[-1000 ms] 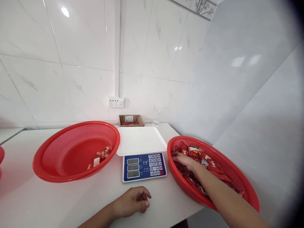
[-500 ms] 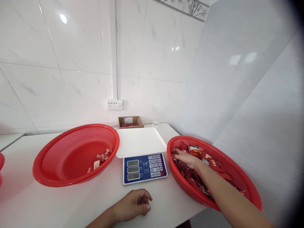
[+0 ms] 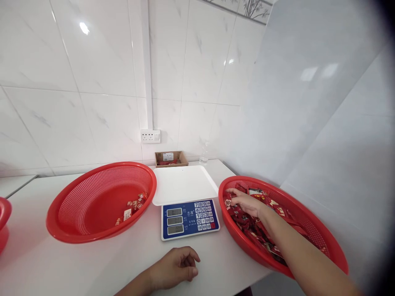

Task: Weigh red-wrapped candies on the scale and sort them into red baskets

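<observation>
Beneath the slightly parted fingers of the right hand (image 3: 248,204), packets (image 3: 243,224) are being touched inside the basket (image 3: 231,234); whether any is being gripped cannot be told. The left hand's (image 3: 177,265) fingers are being held loosely curled, nothing seen in them. Wristward of the right fingers, the table's (image 3: 216,263) edge is seemingly being overhung; tipping is being risked, should the rim be pressed by the forearm.

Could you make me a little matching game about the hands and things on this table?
1. Left hand
2. Right hand
3. Scale
4. Cardboard box

A. White and blue
B. Among the packets in a red basket
C. Brown, near the tiled wall
D. In front of the scale, on its keypad side

Right pairs: 1-D, 2-B, 3-A, 4-C
</observation>
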A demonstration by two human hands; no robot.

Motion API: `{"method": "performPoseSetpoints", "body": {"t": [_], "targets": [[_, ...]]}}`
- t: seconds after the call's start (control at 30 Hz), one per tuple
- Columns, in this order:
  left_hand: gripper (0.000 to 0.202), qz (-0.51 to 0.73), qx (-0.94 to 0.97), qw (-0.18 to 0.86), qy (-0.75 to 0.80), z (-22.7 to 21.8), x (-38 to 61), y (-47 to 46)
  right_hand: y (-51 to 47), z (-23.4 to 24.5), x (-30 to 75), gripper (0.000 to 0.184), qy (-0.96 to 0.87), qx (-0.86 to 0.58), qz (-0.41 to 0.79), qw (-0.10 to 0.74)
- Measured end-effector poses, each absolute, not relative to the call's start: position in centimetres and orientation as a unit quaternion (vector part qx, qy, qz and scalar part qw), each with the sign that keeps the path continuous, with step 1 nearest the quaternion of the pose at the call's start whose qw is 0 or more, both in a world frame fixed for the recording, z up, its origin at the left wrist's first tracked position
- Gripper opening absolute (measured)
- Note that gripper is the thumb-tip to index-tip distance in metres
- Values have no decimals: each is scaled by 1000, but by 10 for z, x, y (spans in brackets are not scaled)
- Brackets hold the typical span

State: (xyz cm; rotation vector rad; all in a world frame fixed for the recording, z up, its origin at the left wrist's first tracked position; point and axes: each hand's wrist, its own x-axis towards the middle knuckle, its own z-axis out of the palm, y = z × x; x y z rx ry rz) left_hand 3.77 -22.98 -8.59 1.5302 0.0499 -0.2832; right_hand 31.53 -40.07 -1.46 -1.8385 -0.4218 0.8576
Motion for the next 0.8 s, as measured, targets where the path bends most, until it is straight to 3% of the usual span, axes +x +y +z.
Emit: {"method": "performPoseSetpoints", "body": {"t": [0.2,0.37,0.47,0.63,0.8], "targets": [[31,-128,705,696,32,-80,36,-232,-405,-7,314,54,-198,-759,346,514],[34,-132,704,697,35,-81,36,-232,-403,-5,305,27,-223,-763,341,502],[35,-128,705,697,37,-83,36,-232,-401,-3,309,21,-215,-786,299,496],[38,-120,706,697,40,-84,36,-233,-394,12,321,20,-214,-810,199,509],[41,-112,725,678,39,-91,36,-233,-359,25,314,29,-267,-790,192,517]]}}
